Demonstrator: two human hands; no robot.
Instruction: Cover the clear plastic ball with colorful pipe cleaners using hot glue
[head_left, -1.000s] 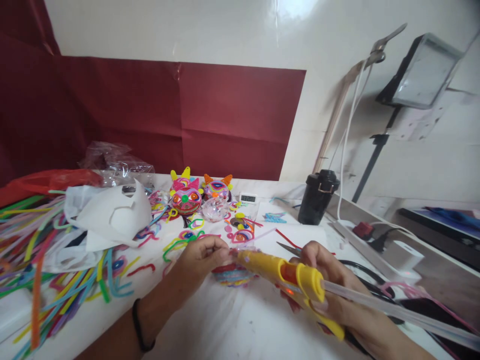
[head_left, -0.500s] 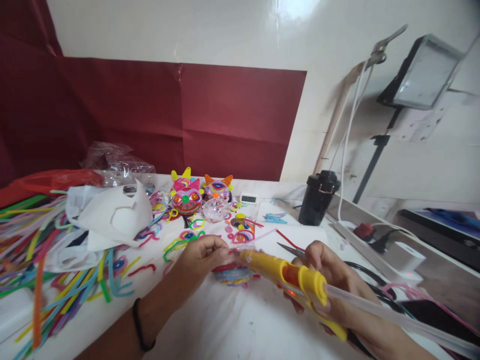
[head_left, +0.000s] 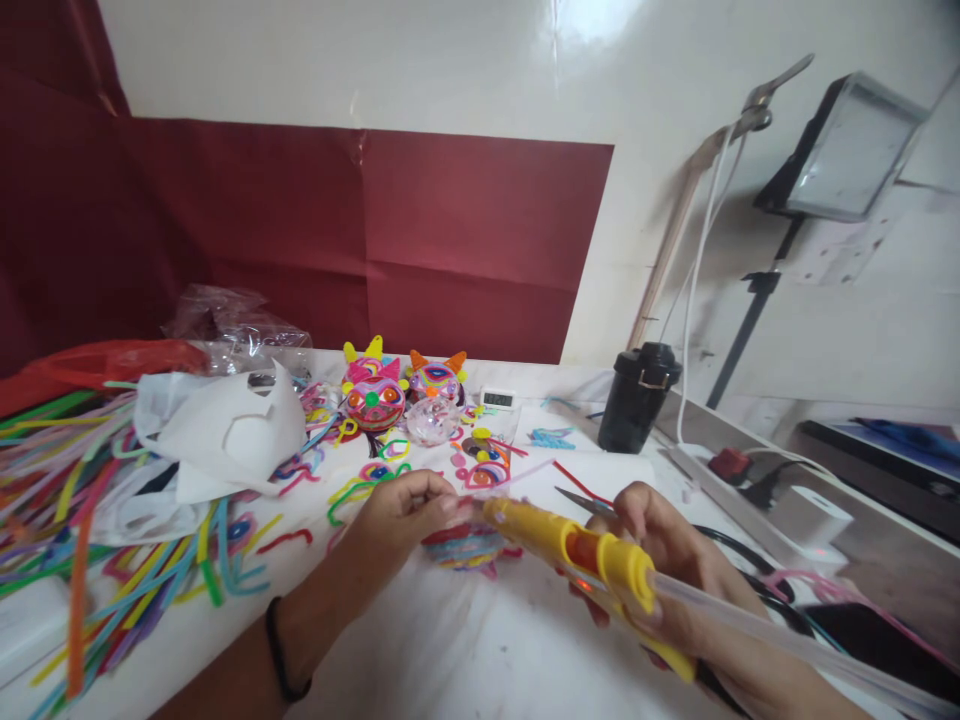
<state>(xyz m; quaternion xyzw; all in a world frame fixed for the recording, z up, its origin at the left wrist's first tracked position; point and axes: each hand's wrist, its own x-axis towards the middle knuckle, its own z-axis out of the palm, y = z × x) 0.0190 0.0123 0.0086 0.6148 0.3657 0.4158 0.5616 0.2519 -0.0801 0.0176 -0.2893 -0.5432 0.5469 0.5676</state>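
My right hand (head_left: pixel 675 575) grips a yellow and orange glue gun (head_left: pixel 585 555) with a clear glue stick (head_left: pixel 787 640) running out of its back. Its nozzle points left at my left hand (head_left: pixel 401 520), whose fingertips pinch a thin pink pipe-cleaner piece (head_left: pixel 517 472) at the nozzle tip. A black band circles my left wrist. Just beneath the nozzle, a small multicoloured pipe-cleaner craft (head_left: pixel 465 548) lies on the white table (head_left: pixel 465 650).
Loose coloured pipe cleaners (head_left: pixel 90 520) and a white bag (head_left: pixel 217 430) cover the left. Two finished craft faces (head_left: pixel 375 395), a clear ball (head_left: pixel 431 420), a small clock (head_left: pixel 496 399) and a black cup (head_left: pixel 637 395) stand behind. Scissors (head_left: pixel 581 500), a power strip (head_left: pixel 750 480) and cables lie right.
Almost nothing has moved; the glue gun and both hands have drifted very slightly right and down in the view.
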